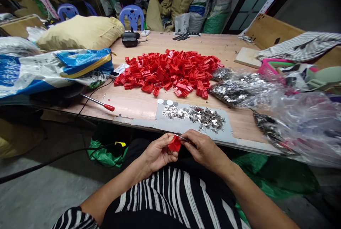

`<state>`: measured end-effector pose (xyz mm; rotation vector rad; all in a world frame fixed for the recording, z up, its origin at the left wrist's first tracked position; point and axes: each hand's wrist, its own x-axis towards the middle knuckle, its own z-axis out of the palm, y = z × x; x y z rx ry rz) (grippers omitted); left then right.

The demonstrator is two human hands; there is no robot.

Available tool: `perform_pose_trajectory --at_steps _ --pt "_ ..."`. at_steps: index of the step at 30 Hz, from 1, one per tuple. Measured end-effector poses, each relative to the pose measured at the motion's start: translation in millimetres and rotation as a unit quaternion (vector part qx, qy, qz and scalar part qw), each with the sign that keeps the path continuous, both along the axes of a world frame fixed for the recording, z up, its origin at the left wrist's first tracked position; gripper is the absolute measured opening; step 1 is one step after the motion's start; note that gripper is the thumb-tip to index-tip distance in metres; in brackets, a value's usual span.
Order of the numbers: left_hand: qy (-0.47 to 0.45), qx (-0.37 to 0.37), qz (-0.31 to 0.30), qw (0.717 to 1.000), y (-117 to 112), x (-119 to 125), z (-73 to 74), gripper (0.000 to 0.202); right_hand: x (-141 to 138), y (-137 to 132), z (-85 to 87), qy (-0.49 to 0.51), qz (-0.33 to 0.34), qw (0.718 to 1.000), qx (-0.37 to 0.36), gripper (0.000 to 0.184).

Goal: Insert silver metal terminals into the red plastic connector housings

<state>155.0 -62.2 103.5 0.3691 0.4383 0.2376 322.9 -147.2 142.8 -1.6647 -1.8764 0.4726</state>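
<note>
Close to my lap, my left hand (160,152) pinches a small red plastic housing (174,144) between thumb and fingers. My right hand (204,147) is closed around a slim metal tool (183,138), perhaps tweezers, whose tip meets the top edge of the housing. Whether a metal piece sits at that tip is too small to make out. Just beyond my hands, small silver metal pieces (197,115) lie spread over a grey mat (165,120) at the table's front edge. A large heap of similar red housings (170,69) fills the middle of the table.
Clear bags of metal pieces (234,90) lie to the right, near a pink basket (269,69). On the left are a red-handled metal rod (108,107), a blue-and-white sack (53,69) and a full tan sack (82,31). A black device (130,39) stands farther back.
</note>
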Motion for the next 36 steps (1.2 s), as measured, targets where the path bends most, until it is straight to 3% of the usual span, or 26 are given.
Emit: perform_pose_trajectory --at_steps 6,12,16,19,36 --pt "0.003 0.013 -0.006 1.000 -3.1 0.6 -5.4 0.018 -4.3 2.1 0.4 -0.006 0.015 1.000 -0.022 0.018" --pt "0.011 0.010 0.001 1.000 -2.8 -1.0 -3.4 0.016 5.7 2.6 5.3 0.113 0.027 0.990 -0.085 0.018" --pt "0.014 0.007 0.004 1.000 -0.1 -1.5 0.8 0.019 16.0 0.4 -0.2 0.171 -0.040 0.979 -0.099 0.022" --pt "0.015 0.002 0.002 1.000 0.8 -1.0 1.7 0.018 15.1 -0.3 -5.0 0.153 -0.069 0.980 -0.106 0.020" --pt "0.014 0.023 -0.001 1.000 -1.5 0.3 -0.4 0.018 1.6 1.0 -6.3 0.100 -0.072 0.985 -0.121 0.021"
